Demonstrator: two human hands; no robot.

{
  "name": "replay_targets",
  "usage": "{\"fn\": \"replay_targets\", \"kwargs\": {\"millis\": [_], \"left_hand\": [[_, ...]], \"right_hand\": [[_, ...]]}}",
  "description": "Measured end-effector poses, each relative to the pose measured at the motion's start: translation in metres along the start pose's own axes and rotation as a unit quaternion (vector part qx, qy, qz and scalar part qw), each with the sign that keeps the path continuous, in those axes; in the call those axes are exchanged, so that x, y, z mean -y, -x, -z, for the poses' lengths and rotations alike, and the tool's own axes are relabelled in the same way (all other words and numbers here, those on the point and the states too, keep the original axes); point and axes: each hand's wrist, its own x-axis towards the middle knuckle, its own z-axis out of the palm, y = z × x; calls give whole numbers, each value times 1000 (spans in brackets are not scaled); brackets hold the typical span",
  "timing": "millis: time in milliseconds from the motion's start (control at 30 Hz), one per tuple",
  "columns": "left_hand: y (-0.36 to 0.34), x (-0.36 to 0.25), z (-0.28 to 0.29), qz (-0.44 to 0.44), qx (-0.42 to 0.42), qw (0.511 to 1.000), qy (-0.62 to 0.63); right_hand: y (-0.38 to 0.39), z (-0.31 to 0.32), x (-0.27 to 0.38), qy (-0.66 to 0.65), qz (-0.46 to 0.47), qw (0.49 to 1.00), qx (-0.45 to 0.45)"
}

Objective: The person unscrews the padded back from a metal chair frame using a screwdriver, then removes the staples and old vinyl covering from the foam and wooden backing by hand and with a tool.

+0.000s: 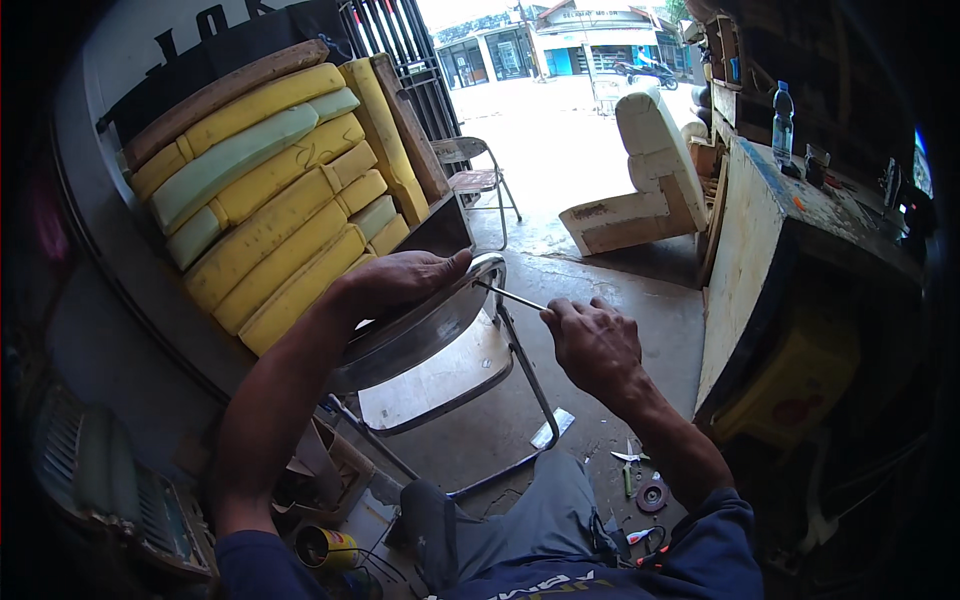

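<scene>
My right hand (597,342) wraps the screwdriver (518,299); whether my left hand (408,279) pinches the chair back (425,343) I cannot tell, but steady bracing and straight pressure should serve.

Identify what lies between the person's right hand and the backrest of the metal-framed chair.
The head view shows a slim metal tool there, running from the right hand to the right end of the backrest.

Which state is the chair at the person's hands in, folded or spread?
The folding chair is spread: its pale seat juts out from the curved backrest rather than lying flat against it.
</scene>
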Motion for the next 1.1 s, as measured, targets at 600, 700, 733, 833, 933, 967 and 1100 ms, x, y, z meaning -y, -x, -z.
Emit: {"fn": "replay_targets", "kwargs": {"millis": [600, 700, 733, 833, 933, 967, 1100], "left_hand": [[-11, 2, 5, 55, -1, 981, 185], [-15, -10, 3, 31, -48, 998, 37], [-17, -14, 2, 21, -65, 998, -16], [-20, -20, 0, -21, -109, 980, -163], [-17, -19, -5, -33, -135, 976, -165], [-14, -18, -7, -38, -143, 978, -150], [-4, -18, -13, -47, -170, 981, -76]], "right_hand": [[-15, -31, 27, 68, -4, 988, -137], [-17, -36, 27, 35, -37, 993, -102], [-17, -36, 26, 20, -29, 995, -98], [-13, -39, 20, -18, -20, 994, -102], [-5, -44, 16, -68, -32, 992, -101], [-3, -46, 14, -88, -39, 991, -98], [-13, -63, 19, -367, -134, 918, -73]]}}
